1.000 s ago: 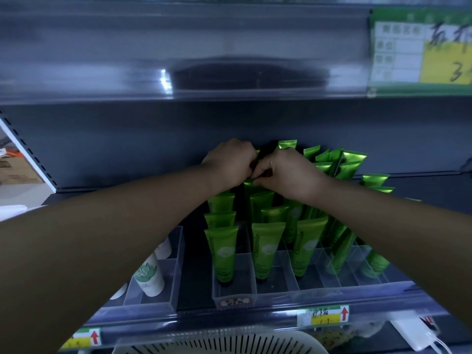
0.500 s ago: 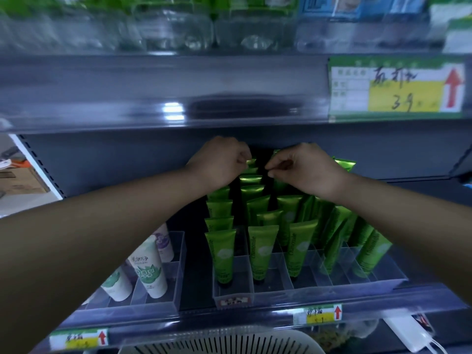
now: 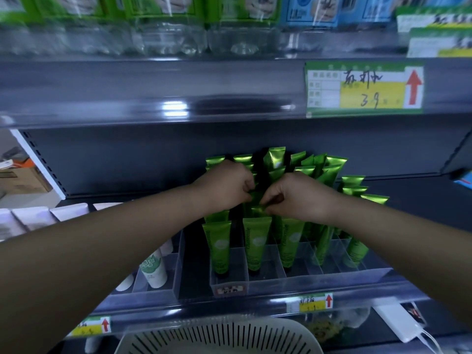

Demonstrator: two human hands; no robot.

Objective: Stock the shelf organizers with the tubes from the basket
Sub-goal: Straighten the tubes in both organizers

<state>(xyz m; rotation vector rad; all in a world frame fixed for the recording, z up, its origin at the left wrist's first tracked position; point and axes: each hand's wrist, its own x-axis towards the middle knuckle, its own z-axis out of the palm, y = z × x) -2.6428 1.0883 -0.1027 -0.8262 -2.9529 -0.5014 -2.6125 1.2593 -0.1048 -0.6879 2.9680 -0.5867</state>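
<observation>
Several green tubes stand cap-down in rows inside a clear shelf organizer on the dark shelf. My left hand and my right hand meet over the middle rows, a few tubes back from the front. Fingers of both hands are curled and pinch the crimped top of a green tube between them. The rim of the white slotted basket shows at the bottom edge; its inside is out of view.
A second clear organizer at the left holds white tubes. Pale boxes lie at far left. The shelf above hangs low, with a price tag. A white power bank lies at lower right.
Both hands have drawn back from the rearmost tubes toward the front and come together on one tube top. The view has tilted up, showing the upper shelf's goods.
</observation>
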